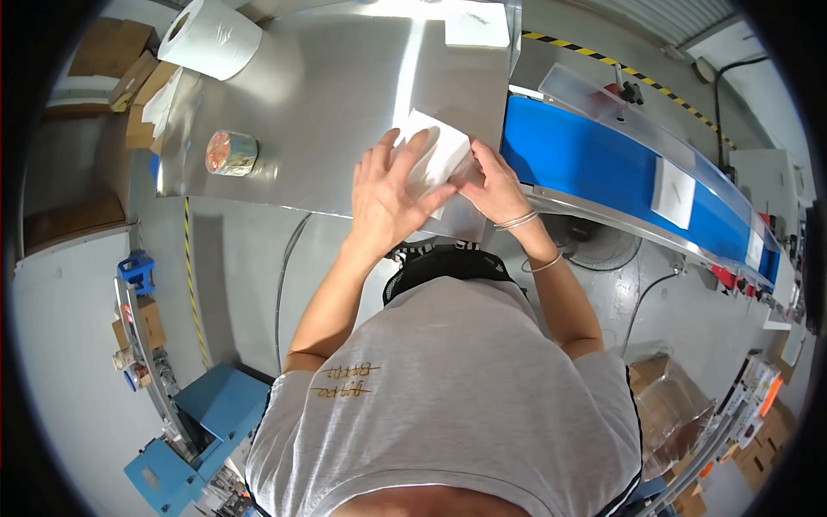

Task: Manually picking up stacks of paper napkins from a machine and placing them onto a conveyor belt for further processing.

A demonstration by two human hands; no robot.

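A small white box is held between my two hands at the near edge of the metal table, tilted at an angle. My left hand grips its left side, with the fingers bent over the top and the thumb reaching along the near side. On the box's right side, my right hand holds the near corner between thumb and fingers. The box's underside and some of the fingertips are hidden.
On the metal table are a large white roll, a roll of tape and a flat white box. To the right, a blue conveyor belt carries a white box. A floor fan sits below.
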